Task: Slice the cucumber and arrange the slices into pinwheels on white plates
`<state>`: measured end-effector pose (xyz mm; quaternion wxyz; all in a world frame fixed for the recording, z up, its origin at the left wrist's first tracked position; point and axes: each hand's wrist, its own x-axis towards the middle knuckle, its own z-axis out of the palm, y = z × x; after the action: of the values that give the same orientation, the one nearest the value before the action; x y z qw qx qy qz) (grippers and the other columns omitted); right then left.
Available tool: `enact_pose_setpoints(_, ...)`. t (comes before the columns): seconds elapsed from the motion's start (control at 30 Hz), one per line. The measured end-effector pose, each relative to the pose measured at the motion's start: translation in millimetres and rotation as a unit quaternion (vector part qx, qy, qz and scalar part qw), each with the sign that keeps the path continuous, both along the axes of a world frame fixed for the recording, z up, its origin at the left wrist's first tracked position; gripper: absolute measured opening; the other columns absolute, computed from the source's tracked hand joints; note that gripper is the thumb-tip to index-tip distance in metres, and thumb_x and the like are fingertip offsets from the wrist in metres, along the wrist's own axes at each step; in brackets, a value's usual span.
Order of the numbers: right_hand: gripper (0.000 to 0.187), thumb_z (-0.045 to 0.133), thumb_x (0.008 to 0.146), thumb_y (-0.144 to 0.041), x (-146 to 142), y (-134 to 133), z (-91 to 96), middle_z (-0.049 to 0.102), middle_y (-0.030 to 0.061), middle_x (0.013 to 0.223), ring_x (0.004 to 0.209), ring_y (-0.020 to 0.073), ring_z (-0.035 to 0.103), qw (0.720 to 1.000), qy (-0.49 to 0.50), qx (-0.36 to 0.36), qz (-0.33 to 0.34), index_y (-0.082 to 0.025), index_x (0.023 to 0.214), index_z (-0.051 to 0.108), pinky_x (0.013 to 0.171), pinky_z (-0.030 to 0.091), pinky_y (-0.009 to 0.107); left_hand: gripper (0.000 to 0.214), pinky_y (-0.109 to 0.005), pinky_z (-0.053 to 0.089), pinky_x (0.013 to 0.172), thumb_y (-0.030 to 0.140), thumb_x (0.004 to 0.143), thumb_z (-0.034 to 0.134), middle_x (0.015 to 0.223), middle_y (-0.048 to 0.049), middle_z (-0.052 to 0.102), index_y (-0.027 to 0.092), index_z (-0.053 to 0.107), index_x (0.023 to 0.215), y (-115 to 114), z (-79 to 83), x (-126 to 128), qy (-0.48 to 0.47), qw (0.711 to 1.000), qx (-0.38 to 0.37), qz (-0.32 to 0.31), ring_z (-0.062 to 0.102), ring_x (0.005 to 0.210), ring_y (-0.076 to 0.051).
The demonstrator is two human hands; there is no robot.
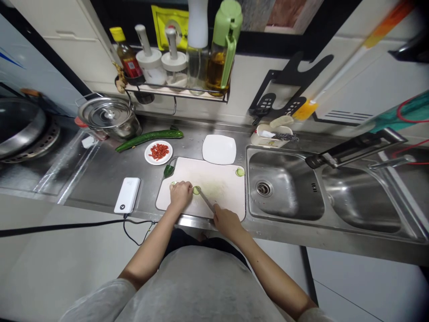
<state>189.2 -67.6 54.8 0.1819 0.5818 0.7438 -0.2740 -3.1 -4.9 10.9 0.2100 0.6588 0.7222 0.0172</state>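
My left hand (181, 195) is closed over a short piece of cucumber on the pink-white cutting board (187, 166), and most of that piece is hidden under the fingers. A round cut face of cucumber (196, 190) shows just right of the fingertips. My right hand (229, 222) grips a knife (206, 200), its blade reaching up and left to that cut face. Thin cucumber slices (240, 171) lie at the board's upper right corner. A dark green cucumber end (168, 170) rests at the upper left edge.
Behind the board are a white plate (219, 149), a small dish of chopped red bits (158, 152) and a long cucumber (150, 137). A steel pot (110, 117) stands at back left. A cabled white power bank (127, 195) lies left; a double sink (284, 183) is right.
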Motion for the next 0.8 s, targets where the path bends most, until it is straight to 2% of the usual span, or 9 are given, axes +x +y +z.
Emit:
enact_pose_setpoints(0.17,0.029,0.032,0.094,-0.021,-3.2,2.9,1.2,0.067,0.0128,0.094,0.090,0.0234,0.065,1.000,0.000,-0.010,0.004,-0.016,0.118,0.047,0.069,0.041,0.029,0.023,-0.041,0.030,0.091,0.034,0.082,0.054,0.100,-0.0060,0.066,0.027,0.065,0.101,0.1,-4.5,2.0,-0.024,1.000,-0.013,-0.002,0.056,0.101,-0.026)
enact_pose_setpoints(0.5,0.029,0.034,0.091,-0.018,-4.9,5.8,3.5,0.068,0.0134,0.091,0.088,0.0265,0.066,1.000,0.000,-0.008,0.016,-0.016,0.116,0.048,0.065,0.042,0.030,0.023,-0.043,0.029,0.092,0.029,0.080,0.053,0.100,-0.0059,0.066,0.026,0.064,0.100,0.3,-9.4,1.4,-0.040,0.999,-0.008,0.000,0.056,0.103,-0.026)
enact_pose_setpoints(0.8,0.028,0.034,0.092,-0.018,-5.9,7.3,5.8,0.068,0.0134,0.093,0.089,0.0237,0.066,1.000,-0.012,-0.011,0.019,-0.016,0.117,0.047,0.067,0.042,0.029,0.023,-0.042,0.030,0.091,0.027,0.080,0.053,0.100,-0.0056,0.066,0.027,0.064,0.100,2.0,-11.0,2.3,-0.043,0.999,-0.009,-0.001,0.056,0.102,-0.026)
